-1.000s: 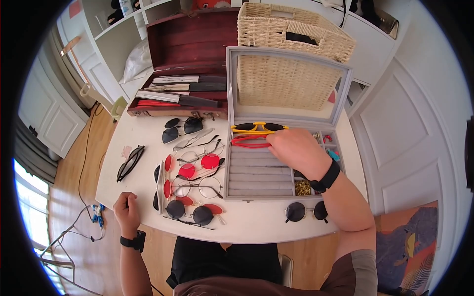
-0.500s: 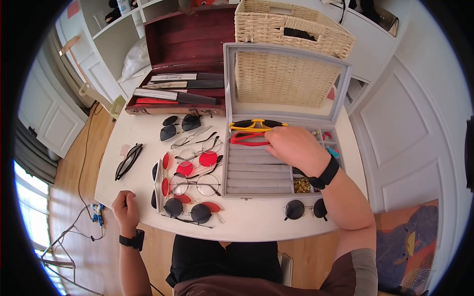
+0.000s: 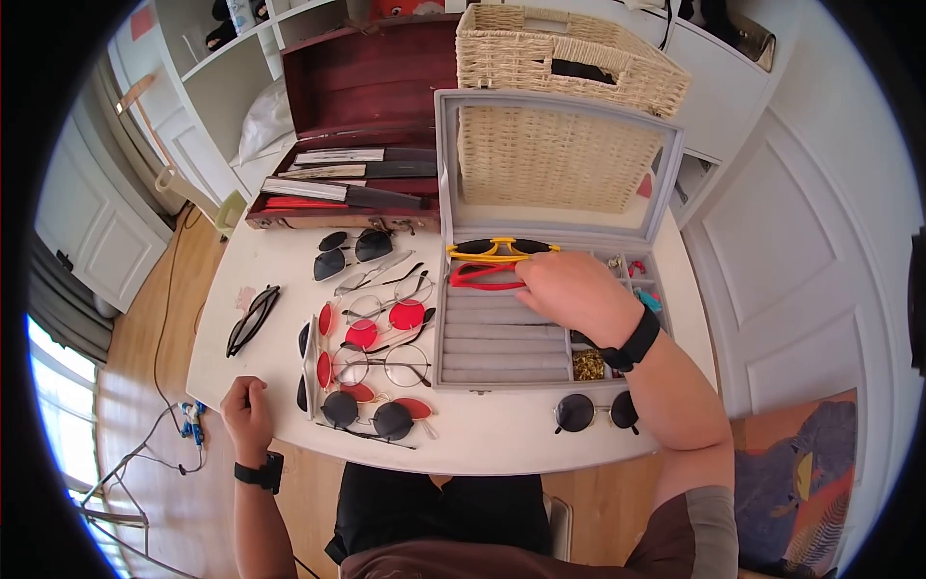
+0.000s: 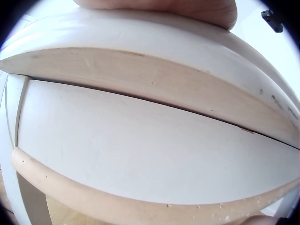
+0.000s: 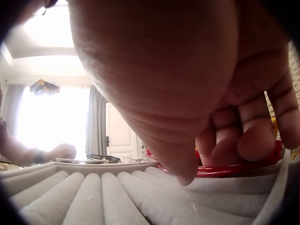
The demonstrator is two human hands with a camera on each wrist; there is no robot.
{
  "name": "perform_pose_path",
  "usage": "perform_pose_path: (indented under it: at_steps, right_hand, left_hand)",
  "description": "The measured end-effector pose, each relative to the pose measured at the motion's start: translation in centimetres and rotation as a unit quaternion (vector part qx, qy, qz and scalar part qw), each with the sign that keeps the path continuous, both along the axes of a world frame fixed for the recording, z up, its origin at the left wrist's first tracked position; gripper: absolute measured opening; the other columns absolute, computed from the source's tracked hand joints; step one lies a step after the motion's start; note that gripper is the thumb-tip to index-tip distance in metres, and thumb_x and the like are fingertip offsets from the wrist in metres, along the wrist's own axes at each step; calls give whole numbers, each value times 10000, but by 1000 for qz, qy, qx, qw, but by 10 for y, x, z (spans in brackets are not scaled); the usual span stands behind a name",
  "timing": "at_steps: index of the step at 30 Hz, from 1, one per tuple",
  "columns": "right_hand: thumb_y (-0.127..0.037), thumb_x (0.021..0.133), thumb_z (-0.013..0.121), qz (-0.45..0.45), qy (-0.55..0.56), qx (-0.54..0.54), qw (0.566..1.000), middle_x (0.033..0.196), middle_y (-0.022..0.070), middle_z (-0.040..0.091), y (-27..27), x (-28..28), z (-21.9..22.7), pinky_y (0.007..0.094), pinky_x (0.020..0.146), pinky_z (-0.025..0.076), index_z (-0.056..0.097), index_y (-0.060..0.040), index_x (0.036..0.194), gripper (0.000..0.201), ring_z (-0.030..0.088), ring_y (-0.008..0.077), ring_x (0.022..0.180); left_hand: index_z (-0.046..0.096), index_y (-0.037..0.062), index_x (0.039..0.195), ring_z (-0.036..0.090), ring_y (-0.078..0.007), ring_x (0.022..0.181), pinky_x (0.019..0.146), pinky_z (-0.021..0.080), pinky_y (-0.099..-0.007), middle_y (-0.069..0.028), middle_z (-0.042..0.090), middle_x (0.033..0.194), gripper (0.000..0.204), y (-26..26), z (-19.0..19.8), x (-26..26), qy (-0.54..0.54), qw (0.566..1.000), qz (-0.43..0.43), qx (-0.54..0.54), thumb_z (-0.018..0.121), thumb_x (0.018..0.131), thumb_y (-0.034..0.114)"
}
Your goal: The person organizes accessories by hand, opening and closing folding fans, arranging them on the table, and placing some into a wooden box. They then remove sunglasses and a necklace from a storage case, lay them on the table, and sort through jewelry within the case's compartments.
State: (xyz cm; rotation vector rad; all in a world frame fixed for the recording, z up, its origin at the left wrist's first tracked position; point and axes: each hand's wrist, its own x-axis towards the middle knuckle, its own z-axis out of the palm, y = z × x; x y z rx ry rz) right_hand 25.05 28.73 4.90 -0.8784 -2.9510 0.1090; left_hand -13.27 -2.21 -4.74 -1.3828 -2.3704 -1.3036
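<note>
In the head view, my right hand reaches into the grey padded box and grips red-framed glasses by their right part. The right wrist view shows the thumb in front of the red frame and curled fingers behind it, low over the padded rolls. Just behind lie yellow-framed sunglasses in the top row of the grey box. My left hand rests at the table's front left edge, loosely curled and holding nothing.
Several glasses lie left of the box, with black-framed glasses farther left. Round dark sunglasses lie before the box. Behind stand an open dark red case and a wicker basket. Small trinkets fill the box's right compartments.
The red glasses have shifted and turned slightly under my right hand, beside the yellow pair. My left hand stays where it was.
</note>
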Motion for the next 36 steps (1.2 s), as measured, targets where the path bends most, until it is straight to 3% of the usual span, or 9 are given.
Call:
perform_pose_path:
  at_steps: [3, 10, 12, 15, 19, 21, 28, 30, 36]
  right_hand:
    - [-227, 900, 684, 1, 2, 1, 1000, 899, 147, 680, 1, 0, -3, 474, 754, 539, 612, -10, 890, 229, 663, 369, 869]
    - [-236, 894, 688, 4, 4, -3, 1000, 891, 152, 679, 1, 1, -3, 477, 751, 536, 610, -7, 878, 243, 662, 372, 867]
    - [-237, 894, 687, 7, 8, 1, 1000, 891, 153, 679, 2, 1, -4, 477, 751, 537, 609, -6, 875, 245, 662, 373, 863]
    - [-239, 893, 686, 2, 4, 1, 1000, 891, 154, 679, 0, 1, -3, 476, 750, 538, 610, -4, 873, 248, 663, 376, 855]
    - [-242, 894, 685, 2, 8, -5, 1000, 887, 155, 678, -1, 1, 0, 472, 748, 539, 613, -3, 875, 251, 664, 377, 852]
    - [-246, 894, 686, 5, 8, -2, 1000, 885, 154, 677, 0, 1, -2, 472, 748, 539, 614, -2, 878, 255, 664, 376, 851]
    - [-275, 888, 696, 13, 15, 17, 1000, 868, 147, 664, -2, 3, 0, 463, 741, 537, 655, -1, 840, 281, 662, 367, 819]
    - [-278, 887, 696, 12, 19, 21, 1000, 856, 144, 657, -3, 2, 1, 461, 738, 536, 663, -4, 823, 283, 660, 364, 810]
    - [-288, 886, 696, 12, 18, 35, 999, 834, 135, 645, -6, 2, 4, 462, 725, 530, 680, -13, 796, 289, 658, 354, 782]
  left_hand:
    - [607, -10, 857, 439, -54, 633, 571, 351, -240, 0, 563, 717, 200, -3, -2, -3, -14, 1000, -16, -13, 535, 1005, 102]
    - [610, -6, 857, 447, -55, 637, 571, 354, -243, -1, 568, 717, 204, -2, -2, -2, -17, 1000, -13, -10, 534, 1007, 109]
    - [622, -19, 840, 449, -107, 576, 548, 359, -288, -43, 531, 630, 202, 0, 0, 1, -16, 1000, -9, 11, 556, 980, 112]
    - [611, -7, 856, 446, -57, 632, 569, 354, -245, -6, 569, 713, 204, -2, 3, 1, -21, 1000, -8, -14, 533, 1005, 109]
    - [610, -9, 855, 446, -60, 627, 568, 355, -246, -7, 568, 710, 202, -2, 0, -3, -13, 1000, -5, -26, 533, 1003, 106]
    - [618, -19, 839, 429, -85, 573, 537, 344, -276, -25, 517, 631, 208, 0, -3, -2, 0, 1000, -10, 16, 550, 989, 107]
    - [619, -18, 844, 447, -90, 589, 550, 357, -275, -30, 537, 647, 202, -1, 1, 0, -15, 1000, -5, 4, 550, 990, 103]
    - [609, -12, 865, 462, -63, 649, 582, 367, -246, -11, 580, 730, 202, -4, -2, -3, -13, 1000, -19, -6, 532, 1009, 108]
    - [623, -18, 847, 474, -98, 605, 566, 379, -275, -43, 568, 667, 201, -2, 0, -1, -38, 999, -7, 2, 550, 989, 104]
